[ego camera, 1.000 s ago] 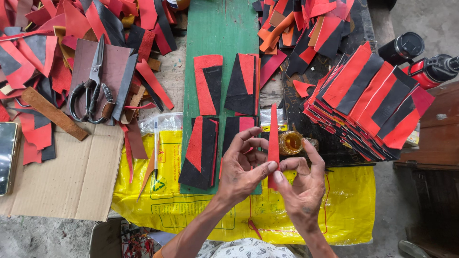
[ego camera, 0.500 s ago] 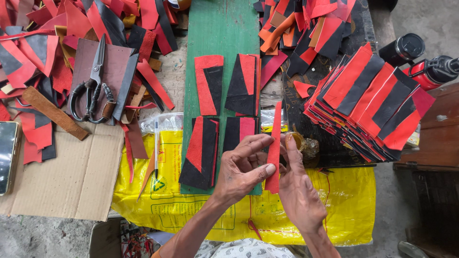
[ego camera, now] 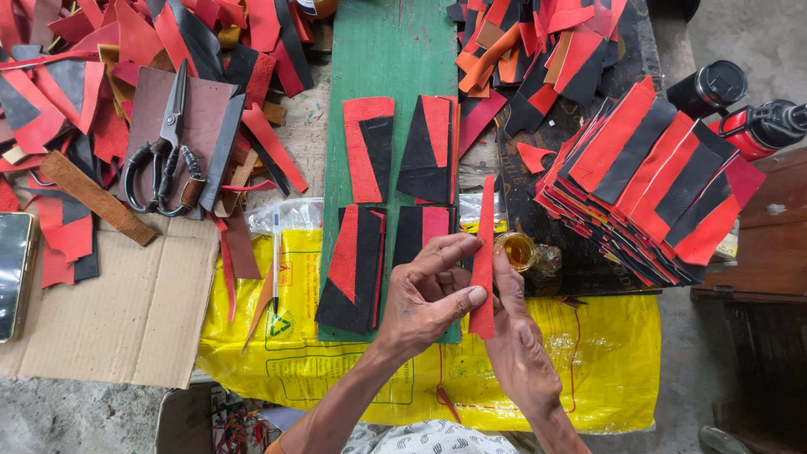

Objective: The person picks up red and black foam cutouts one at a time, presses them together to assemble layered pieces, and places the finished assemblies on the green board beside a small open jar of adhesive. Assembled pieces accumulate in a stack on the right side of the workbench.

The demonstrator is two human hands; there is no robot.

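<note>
Left hand (ego camera: 424, 294) and right hand (ego camera: 517, 336) both pinch lower end of red strip (ego camera: 484, 252), held upright above green board (ego camera: 395, 76). Strip looks light, thin, floppy; best gripped low near wide end. Small glue jar (ego camera: 515, 250) just beside. Scissors (ego camera: 164, 151) well apart on worktop.

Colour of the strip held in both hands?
Red, a tapered leather strip; head view.

Scissors (ego camera: 164, 151) lying on scraps (ego camera: 101, 92) at far left, phone (ego camera: 15, 273) on cardboard (ego camera: 126, 311) nearer, four joined pieces (ego camera: 395, 202) on the board (ego camera: 395, 50) mid-counter, stacked pieces (ego camera: 656, 185) at right, small jar (ego camera: 517, 250) between board and stack.
</note>
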